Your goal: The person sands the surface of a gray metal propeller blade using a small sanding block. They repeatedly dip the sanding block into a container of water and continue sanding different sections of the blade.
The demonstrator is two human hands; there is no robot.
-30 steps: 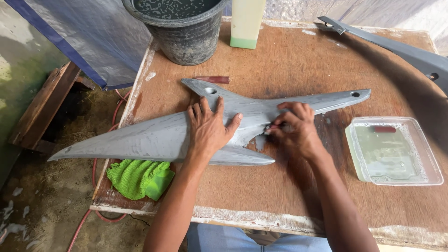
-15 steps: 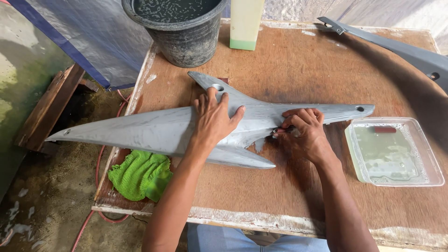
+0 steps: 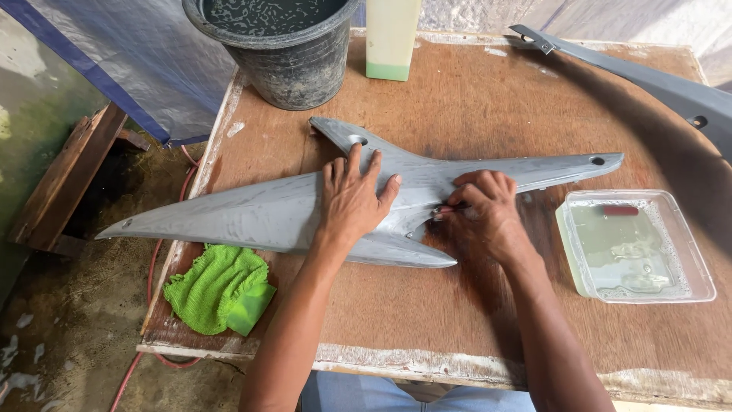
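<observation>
A long grey pointed panel (image 3: 252, 214) with a dull sanded surface lies flat across the wooden table (image 3: 473, 99), its tip past the left edge. My left hand (image 3: 352, 200) presses flat on its middle, fingers spread. My right hand (image 3: 480, 214) is curled at the notch in the panel's lower edge, fingertips pinched on a small dark piece, mostly hidden, that looks like sandpaper.
A black bucket of water (image 3: 286, 46) stands at the back left, a pale green bottle (image 3: 391, 37) beside it. A clear tray of water (image 3: 633, 244) sits at the right. A green cloth (image 3: 219, 290) lies at the front left corner. Another grey panel (image 3: 656, 76) lies back right.
The panel has turned slightly, its left tip lower and its right end higher. Both hands stay on it, the right one rubbing at the notch.
</observation>
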